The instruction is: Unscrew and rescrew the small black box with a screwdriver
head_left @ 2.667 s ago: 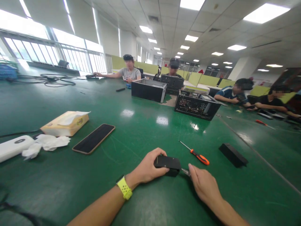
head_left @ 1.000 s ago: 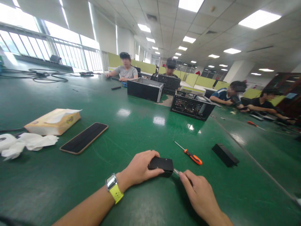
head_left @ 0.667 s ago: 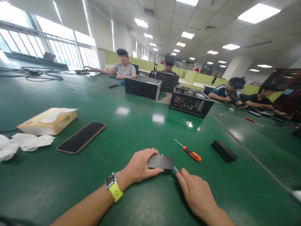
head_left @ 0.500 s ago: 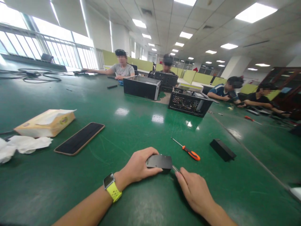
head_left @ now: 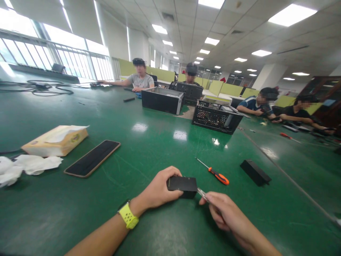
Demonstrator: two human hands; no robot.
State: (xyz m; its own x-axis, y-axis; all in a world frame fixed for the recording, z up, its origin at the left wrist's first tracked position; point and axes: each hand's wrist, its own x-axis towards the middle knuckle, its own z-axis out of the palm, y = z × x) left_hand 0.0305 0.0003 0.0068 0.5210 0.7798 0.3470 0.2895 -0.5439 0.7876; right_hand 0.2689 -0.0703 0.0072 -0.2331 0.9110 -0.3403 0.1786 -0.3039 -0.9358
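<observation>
My left hand (head_left: 161, 186), below which a yellow-strapped watch (head_left: 128, 215) circles the wrist, grips a small black rectangular box (head_left: 183, 185) just above the green table (head_left: 149, 153). Its thumb and fingers wrap round the box's left end. In my right hand (head_left: 222, 208) a small silver metal tool (head_left: 203, 194) is pinched, its tip at the box's right end; contact there is hard to tell. The exact kind of tool is not clear. A screwdriver (head_left: 218, 175) with an orange and black handle lies beyond my hands. Farther right rests another black box-like piece (head_left: 255, 172).
On the left are a phone (head_left: 93, 158), a tissue pack (head_left: 57, 141) and crumpled tissues (head_left: 34, 164). Computer cases (head_left: 161, 101) stand across the table. Several people sit at the far side. Cables (head_left: 44, 86) lie at the far left, and another screwdriver (head_left: 289, 137) at the far right.
My left hand has turned the black box slightly, its wrist rolling so the watch face turns away. My right hand has rotated and shifted a little right with the silver tool.
</observation>
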